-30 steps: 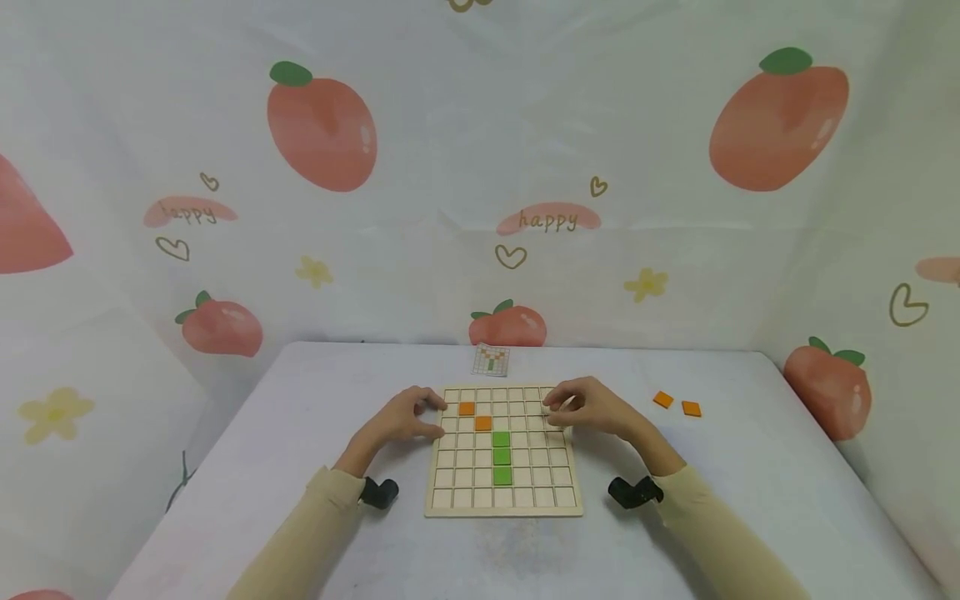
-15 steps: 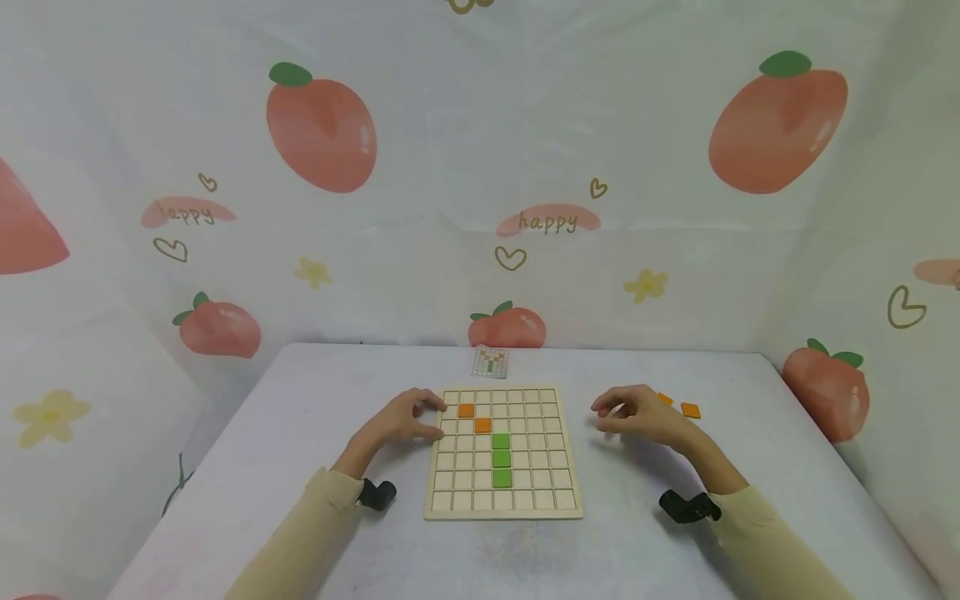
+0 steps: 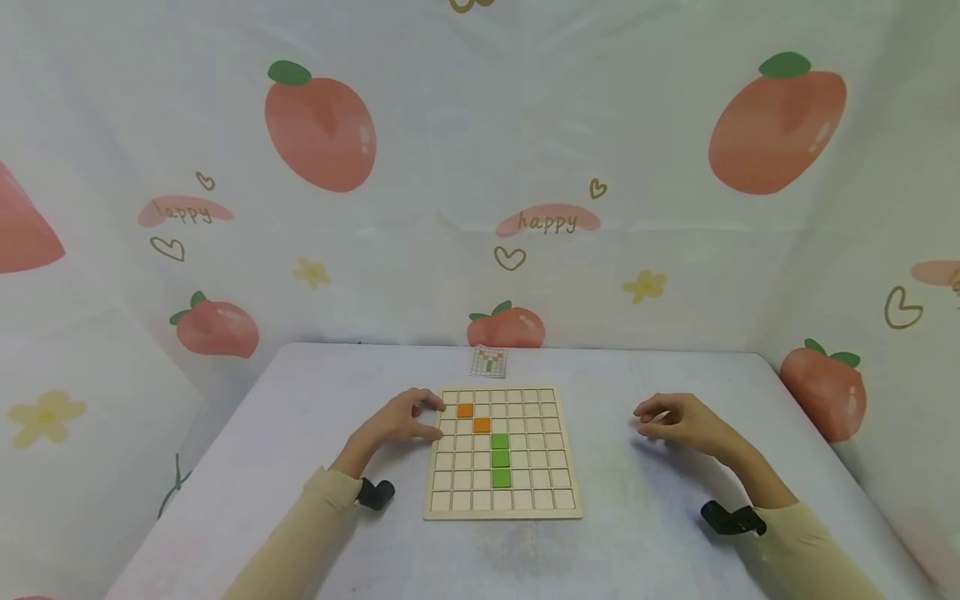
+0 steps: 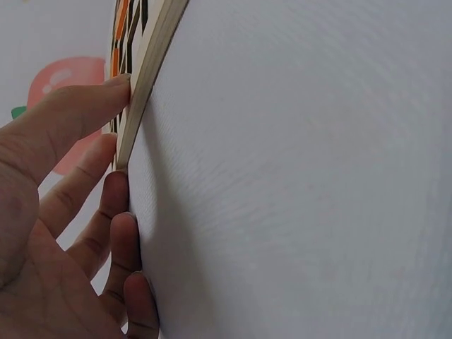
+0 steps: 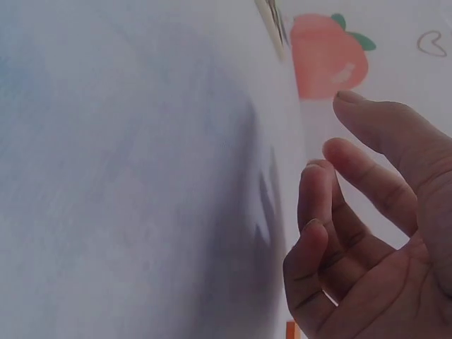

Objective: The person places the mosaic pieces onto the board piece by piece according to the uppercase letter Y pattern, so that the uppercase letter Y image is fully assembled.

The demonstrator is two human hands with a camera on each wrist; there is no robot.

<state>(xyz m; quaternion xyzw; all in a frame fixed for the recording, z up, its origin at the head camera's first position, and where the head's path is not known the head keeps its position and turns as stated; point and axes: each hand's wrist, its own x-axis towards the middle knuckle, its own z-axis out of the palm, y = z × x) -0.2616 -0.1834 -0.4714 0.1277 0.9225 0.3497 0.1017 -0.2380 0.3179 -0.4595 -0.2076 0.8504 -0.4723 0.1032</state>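
My left hand (image 3: 396, 419) rests against the left edge of a pale wooden grid board (image 3: 539, 512), thumb and fingertips at its rim. In the left wrist view the thumb (image 4: 92, 109) lies on the board's edge. Two orange tiles (image 3: 482, 426) sit diagonally in the board's upper left squares, and a column of green tiles (image 3: 500, 459) runs down its middle. To the right of the board, my right hand (image 3: 686, 421) hovers over the table with loosely curved fingers and nothing between them. An orange tile (image 5: 292, 330) shows below that hand in the right wrist view.
A small pattern card (image 3: 489, 362) with a printed grid lies behind the board, near the back edge of the white table (image 3: 375, 558). Behind the table hangs a white cloth (image 3: 420, 150) printed with fruit. A dark cord (image 3: 174, 487) shows beside the table's left edge.
My right hand has moved right, off the board's right side and out over the table, now covering the two loose orange tiles in the head view. The left hand has stayed at the board.
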